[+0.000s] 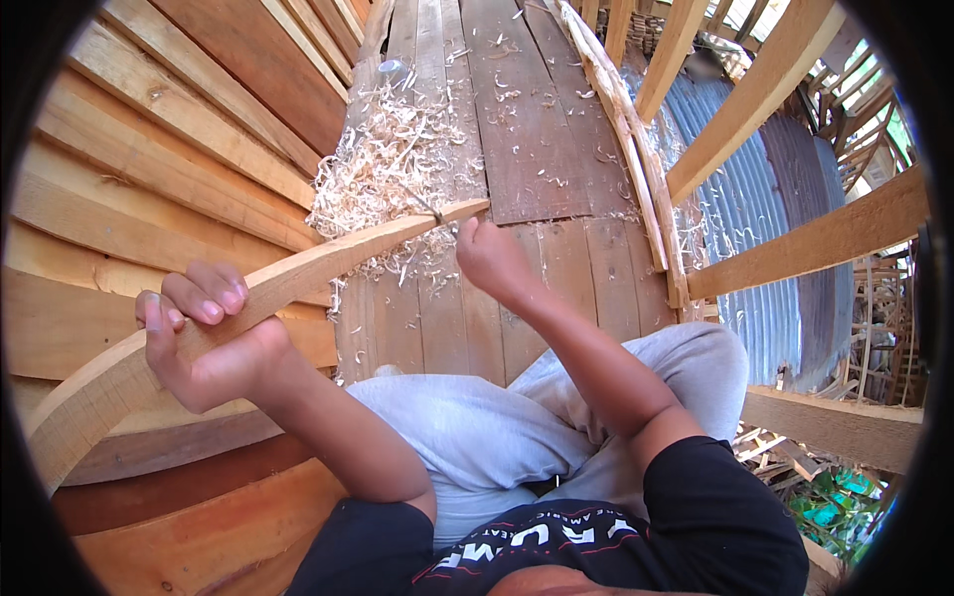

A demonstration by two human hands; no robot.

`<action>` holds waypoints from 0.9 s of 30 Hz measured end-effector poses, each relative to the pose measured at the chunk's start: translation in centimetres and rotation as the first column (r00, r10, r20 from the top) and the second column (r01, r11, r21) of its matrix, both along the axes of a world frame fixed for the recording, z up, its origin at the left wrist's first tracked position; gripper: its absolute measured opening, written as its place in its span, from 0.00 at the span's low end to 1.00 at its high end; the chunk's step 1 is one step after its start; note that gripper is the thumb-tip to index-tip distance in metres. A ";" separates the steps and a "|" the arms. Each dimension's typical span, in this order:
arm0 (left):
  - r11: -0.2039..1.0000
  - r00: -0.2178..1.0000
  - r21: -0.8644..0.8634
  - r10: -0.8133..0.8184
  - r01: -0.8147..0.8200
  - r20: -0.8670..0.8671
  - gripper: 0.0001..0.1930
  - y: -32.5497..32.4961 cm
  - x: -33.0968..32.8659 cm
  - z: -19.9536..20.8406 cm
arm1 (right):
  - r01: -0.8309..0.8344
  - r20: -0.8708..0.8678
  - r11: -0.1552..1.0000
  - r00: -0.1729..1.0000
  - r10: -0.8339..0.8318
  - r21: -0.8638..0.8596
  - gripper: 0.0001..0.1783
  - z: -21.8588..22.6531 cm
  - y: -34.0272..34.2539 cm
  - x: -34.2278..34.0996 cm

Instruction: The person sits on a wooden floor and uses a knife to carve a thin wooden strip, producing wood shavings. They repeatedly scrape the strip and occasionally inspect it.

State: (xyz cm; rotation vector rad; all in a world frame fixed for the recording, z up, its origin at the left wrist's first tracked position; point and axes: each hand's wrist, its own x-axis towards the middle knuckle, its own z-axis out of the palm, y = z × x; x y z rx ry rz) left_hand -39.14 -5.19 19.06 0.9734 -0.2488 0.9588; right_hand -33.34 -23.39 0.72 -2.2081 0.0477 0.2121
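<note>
A long, pale wooden strip (pixel 333 256) runs from the lower left up to a narrow tip near the middle, bending in the fisheye picture. My left hand (pixel 214 343) grips it toward its near end, fingers curled over its upper edge. By the far tip, my right hand (pixel 492 260) is closed around a thin, dark tool (pixel 435 212) that crosses the strip. Most of the tool is hidden by the fist or too small to make out, so its exact kind does not show.
Curled wood shavings (pixel 383 164) lie heaped on the plank floor (pixel 556 268) beyond the strip. A small metallic round object (pixel 393 72) sits behind them. Boards (pixel 179 129) line the left side. Rails (pixel 810 238) and corrugated metal sheets (pixel 740 149) stand right. My bent legs (pixel 477 412) are below.
</note>
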 end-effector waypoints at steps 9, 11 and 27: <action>0.984 0.986 0.096 -0.155 0.149 0.060 0.10 -1.6 0.2 0.4 | 0.086 -0.004 0.988 0.996 -0.087 -0.129 0.29 -13.5 -7.2 3.8; 0.986 0.990 0.118 -0.129 0.121 0.062 0.10 -1.7 0.0 0.1 | 0.125 -0.037 0.990 0.991 -0.127 -0.058 0.29 -11.9 -5.0 3.9; 0.995 0.995 0.026 -0.095 0.094 0.037 0.09 0.6 -0.4 -0.6 | -0.111 0.112 0.993 0.988 0.106 0.039 0.33 3.6 1.6 -1.4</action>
